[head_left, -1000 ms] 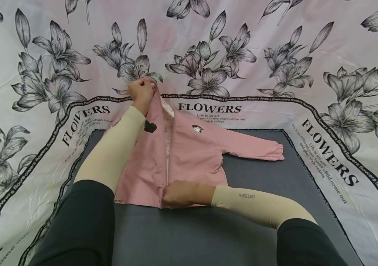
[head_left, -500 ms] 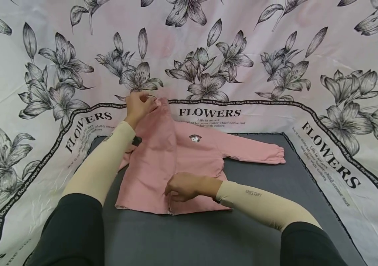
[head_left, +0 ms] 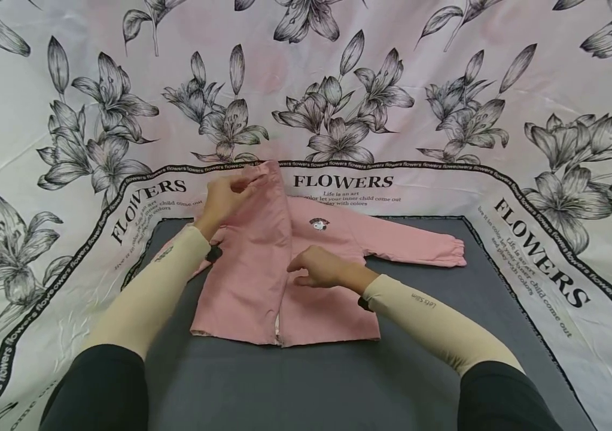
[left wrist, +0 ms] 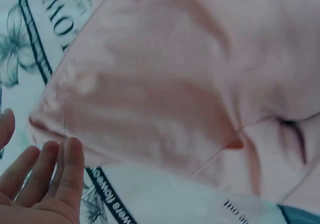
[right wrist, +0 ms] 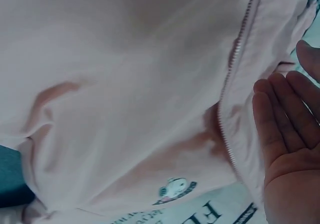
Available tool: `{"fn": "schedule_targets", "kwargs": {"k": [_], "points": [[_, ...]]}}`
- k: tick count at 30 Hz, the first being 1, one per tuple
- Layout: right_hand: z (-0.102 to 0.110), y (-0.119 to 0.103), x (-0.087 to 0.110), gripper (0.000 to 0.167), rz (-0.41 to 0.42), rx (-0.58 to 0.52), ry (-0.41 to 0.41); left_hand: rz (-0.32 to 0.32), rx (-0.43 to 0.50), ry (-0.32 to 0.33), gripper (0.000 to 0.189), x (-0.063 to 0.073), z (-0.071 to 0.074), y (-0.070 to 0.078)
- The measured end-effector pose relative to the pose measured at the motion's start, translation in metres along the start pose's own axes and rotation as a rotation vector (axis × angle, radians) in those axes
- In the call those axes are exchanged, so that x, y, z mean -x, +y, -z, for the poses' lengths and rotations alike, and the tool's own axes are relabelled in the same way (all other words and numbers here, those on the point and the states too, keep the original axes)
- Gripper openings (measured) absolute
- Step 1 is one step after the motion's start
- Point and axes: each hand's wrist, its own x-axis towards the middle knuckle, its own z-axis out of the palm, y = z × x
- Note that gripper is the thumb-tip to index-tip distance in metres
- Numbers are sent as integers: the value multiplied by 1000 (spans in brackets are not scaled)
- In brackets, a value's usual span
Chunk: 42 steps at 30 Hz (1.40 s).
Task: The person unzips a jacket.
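Observation:
A pink zip-up jacket (head_left: 246, 269) lies front side up, its two front edges meeting near the middle. My left hand (head_left: 222, 200) is beside the raised collar (head_left: 269, 173); in the left wrist view its fingers (left wrist: 70, 169) are extended at the collar's edge, with the thumb apart. Over the jacket's middle hovers my right hand (head_left: 322, 266). Its fingers (right wrist: 270, 119) look straight and loose in the right wrist view, close to the front edge with the zipper (right wrist: 237, 48). A small cartoon badge (head_left: 319, 224) marks the chest.
The jacket rests on a dark grey surface (head_left: 306, 389) bordered by white cloth printed with flowers and lettering (head_left: 343, 181). One sleeve (head_left: 419, 239) stretches out to the right. The left sleeve is partly hidden behind my left forearm (head_left: 149, 287).
The left front panel has come over toward the middle, covering the lining. My left hand has let go of the collar and lowered. My right hand has left the hem and moved up.

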Motion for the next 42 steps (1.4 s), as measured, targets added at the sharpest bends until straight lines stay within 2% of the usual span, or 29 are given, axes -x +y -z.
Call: {"fn": "schedule_targets", "kwargs": {"k": [4, 13, 18, 22, 24, 26, 29, 33, 34, 35, 40, 41, 42], "points": [[-6, 9, 1, 30, -19, -28, 17, 4, 32, -91, 46, 26, -9, -11], [-13, 13, 2, 30, -59, -14, 38, 21, -46, -223, 48, 89, -28, -28], [-15, 11, 1, 31, -75, -14, 12, 3, -39, -298, 47, 125, -37, -35], [-21, 11, -1, 32, -91, -8, -5, -4, -72, -354, 49, 149, -43, -39], [-25, 11, -3, 26, -84, -6, -11, -30, -102, -357, 48, 162, -45, -38], [-29, 10, -4, 21, -77, -2, -16, -73, -137, -357, 38, 173, -48, -39], [-35, 9, -5, 24, -81, 2, -28, -135, -187, -357, 28, 188, -52, -39], [-42, 8, -4, 36, -104, 1, -50, -188, -201, -358, 32, 208, -58, -37], [-44, 8, -4, 39, -108, 4, -54, -221, -197, -349, 34, 213, -63, -45], [-45, 8, -4, 41, -113, 11, -61, -230, -206, -342, 36, 217, -66, -45], [-53, 5, -5, 41, -134, 57, -68, -295, -346, -288, 46, 236, -78, -42], [-54, 4, -5, 39, -146, 63, -69, -279, -383, -285, 46, 240, -78, -32], [-56, 2, -6, 37, -161, 69, -68, -284, -405, -276, 47, 243, -79, -32]]}}
